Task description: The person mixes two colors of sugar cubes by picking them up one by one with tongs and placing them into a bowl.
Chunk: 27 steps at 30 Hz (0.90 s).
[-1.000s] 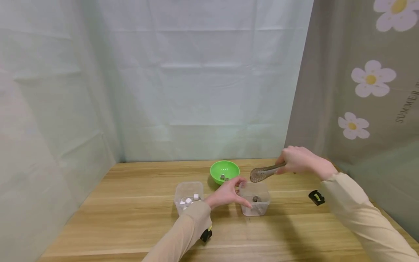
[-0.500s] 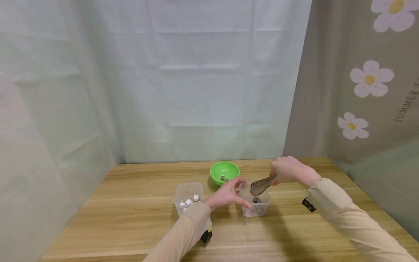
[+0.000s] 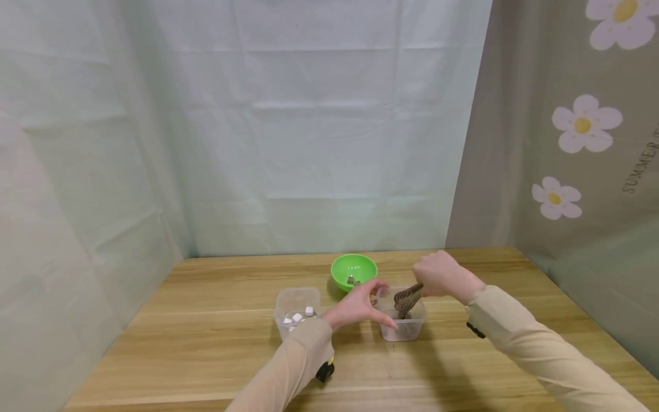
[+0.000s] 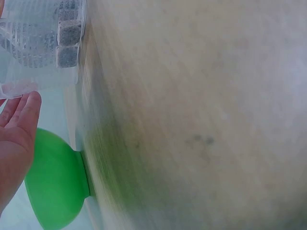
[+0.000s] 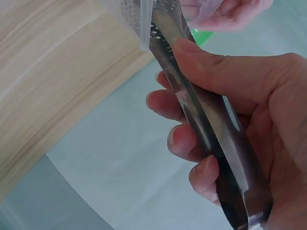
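Note:
A clear plastic container (image 3: 401, 331) stands on the table, and my left hand (image 3: 357, 308) holds it from the left, thumb at the near side and fingers at the far side. My right hand (image 3: 444, 276) grips metal tongs (image 5: 206, 115) with perforated ends, thumb on one arm and fingers curled round the other. Those ends reach down inside the container. Through its wall, the left wrist view shows grey stone cubes (image 4: 69, 32) on the bottom with the tongs' perforated ends close by. Behind the left hand sits a green bowl (image 3: 354, 264) with grey cubes in it.
Left of the hands, a second clear container (image 3: 297, 293) holds several white cubes (image 3: 309, 311), partly hidden by the left forearm. The wooden table (image 3: 206, 332) ends at a pale curtain (image 3: 319, 143) behind and a patterned curtain (image 3: 556, 149) on the right.
My right hand has moved left and down, bringing the tongs from above the container's rim to inside it. The left hand has stayed on the container.

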Each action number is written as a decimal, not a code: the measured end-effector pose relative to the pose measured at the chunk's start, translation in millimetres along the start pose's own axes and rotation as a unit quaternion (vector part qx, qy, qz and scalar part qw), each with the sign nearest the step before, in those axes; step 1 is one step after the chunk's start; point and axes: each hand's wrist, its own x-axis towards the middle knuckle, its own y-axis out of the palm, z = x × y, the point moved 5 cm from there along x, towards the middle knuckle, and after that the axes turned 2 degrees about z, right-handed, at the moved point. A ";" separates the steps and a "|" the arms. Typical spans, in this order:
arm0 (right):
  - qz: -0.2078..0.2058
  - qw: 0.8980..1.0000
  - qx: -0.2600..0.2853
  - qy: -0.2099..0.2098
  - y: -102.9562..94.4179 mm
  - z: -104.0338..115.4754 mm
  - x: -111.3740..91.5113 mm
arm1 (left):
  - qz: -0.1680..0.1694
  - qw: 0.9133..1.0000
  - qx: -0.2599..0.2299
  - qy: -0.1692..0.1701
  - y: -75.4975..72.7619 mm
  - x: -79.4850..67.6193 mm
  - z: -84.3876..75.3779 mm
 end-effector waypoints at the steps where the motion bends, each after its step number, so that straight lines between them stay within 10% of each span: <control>1: -0.003 1.000 -0.011 -0.001 0.3 1.3 0.9 | 0.001 1.000 -0.001 0.002 0.2 0.2 -0.2; 27: -0.005 0.996 0.088 -0.016 -2.0 -9.9 -2.0 | 0.001 1.000 -0.010 0.006 0.6 1.0 0.2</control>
